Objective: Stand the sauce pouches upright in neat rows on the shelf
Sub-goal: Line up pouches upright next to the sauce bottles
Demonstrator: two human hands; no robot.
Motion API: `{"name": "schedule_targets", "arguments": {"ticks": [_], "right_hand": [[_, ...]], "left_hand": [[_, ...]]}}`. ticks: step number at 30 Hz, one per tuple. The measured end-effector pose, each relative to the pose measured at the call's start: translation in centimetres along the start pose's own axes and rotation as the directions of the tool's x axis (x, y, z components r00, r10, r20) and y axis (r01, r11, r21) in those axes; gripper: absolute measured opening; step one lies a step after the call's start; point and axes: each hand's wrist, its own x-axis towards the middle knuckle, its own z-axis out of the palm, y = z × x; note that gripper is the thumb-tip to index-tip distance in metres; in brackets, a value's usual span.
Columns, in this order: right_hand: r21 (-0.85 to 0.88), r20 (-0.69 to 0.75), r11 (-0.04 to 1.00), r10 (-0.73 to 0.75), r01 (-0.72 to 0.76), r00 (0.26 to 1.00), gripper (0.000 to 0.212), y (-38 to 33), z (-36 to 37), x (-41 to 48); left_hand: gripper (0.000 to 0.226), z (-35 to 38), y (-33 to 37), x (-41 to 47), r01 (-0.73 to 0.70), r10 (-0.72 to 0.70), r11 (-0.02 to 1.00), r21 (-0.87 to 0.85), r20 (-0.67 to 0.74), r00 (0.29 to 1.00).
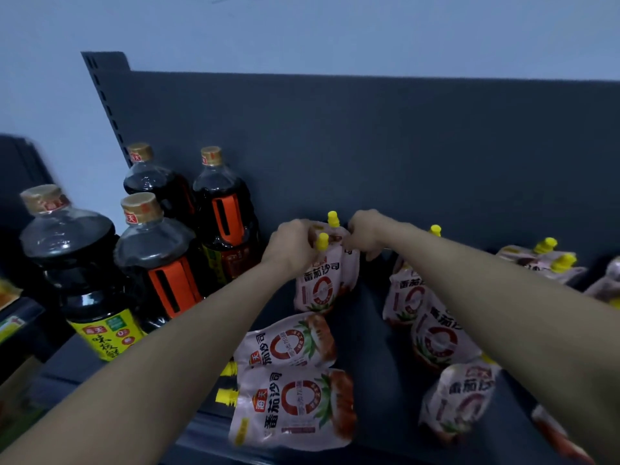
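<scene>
Two white-and-red sauce pouches with yellow caps stand upright one behind the other at the back of the dark shelf; the front pouch shows its label. My left hand pinches the top left corner of these pouches and my right hand pinches the top right corner. Two more pouches lie flat near the shelf's front, one behind the other. A row of upright pouches runs under my right forearm, partly hidden.
Several large dark soy sauce bottles with gold caps stand at the left of the shelf. More pouches lie against the dark back panel at the far right. A gap of bare shelf separates the two pouch groups.
</scene>
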Motion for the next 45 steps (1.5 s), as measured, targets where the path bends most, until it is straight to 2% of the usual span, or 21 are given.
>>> {"name": "schedule_targets", "arguments": {"ticks": [2, 4, 7, 14, 18, 24, 27, 29, 32, 36, 45], "right_hand": [[-0.018, -0.028, 1.000, -0.018, 0.018, 0.999, 0.017, -0.3, -0.3, -0.3], [-0.035, -0.042, 0.999, -0.007, 0.006, 0.999, 0.020, -0.6, -0.5, -0.4], [-0.116, -0.074, 0.993, -0.012, 0.003, 0.997, 0.034, -0.9, -0.5, -0.4], [-0.111, -0.244, 0.994, -0.016, -0.012, 0.970, 0.030, -0.9, 0.4, -0.7], [-0.079, -0.256, 0.996, 0.017, -0.039, 0.967, 0.030, -0.4, 0.4, -0.8], [-0.081, -0.190, 0.995, 0.042, -0.058, 0.981, 0.029, -0.6, -0.5, -2.3], [-0.127, -0.229, 0.991, 0.017, -0.047, 0.973, 0.012, -0.8, -1.1, -3.6], [-0.141, -0.282, 0.989, 0.004, -0.046, 0.959, 0.016, -1.1, -1.5, -4.5], [-0.120, -0.323, 0.993, -0.032, -0.007, 0.946, 0.021, -1.8, -1.8, -5.7], [-0.098, -0.287, 0.990, -0.129, 0.105, 0.949, 0.023, -2.9, -1.5, -7.4], [-0.177, -0.209, 0.955, -0.274, 0.239, 0.939, 0.025, -5.4, -0.1, -10.2]], "left_hand": [[0.003, 0.0, -0.5, 0.0, 0.022, -0.023, 0.999, 0.026, 0.052, 0.998], [0.007, -0.1, -0.9, 0.2, 0.051, -0.054, 0.997, 0.053, 0.064, 0.997], [0.009, -0.3, -1.3, 0.5, 0.066, -0.067, 0.996, 0.059, 0.027, 0.997], [0.012, -0.4, -2.2, 0.5, 0.074, -0.071, 0.995, 0.064, -0.049, 0.996], [0.011, -0.2, -2.3, 0.7, 0.058, -0.055, 0.996, 0.070, -0.045, 0.997], [0.012, -0.3, -2.0, 0.5, 0.033, -0.033, 0.998, 0.059, 0.001, 0.999], [0.013, -0.6, -2.1, 0.1, 0.018, -0.019, 0.999, 0.034, 0.012, 1.000], [0.014, -1.0, -2.1, -0.4, 0.002, -0.003, 1.000, 0.018, 0.005, 1.000], [0.020, -1.7, -1.8, -1.3, -0.019, 0.018, 1.000, -0.006, -0.049, 0.999], [0.025, -2.5, -1.4, -2.6, -0.072, 0.067, 0.997, -0.035, -0.138, 0.988], [0.026, -4.1, -1.4, -6.4, -0.097, 0.086, 0.994, -0.048, -0.194, 0.977]]}}
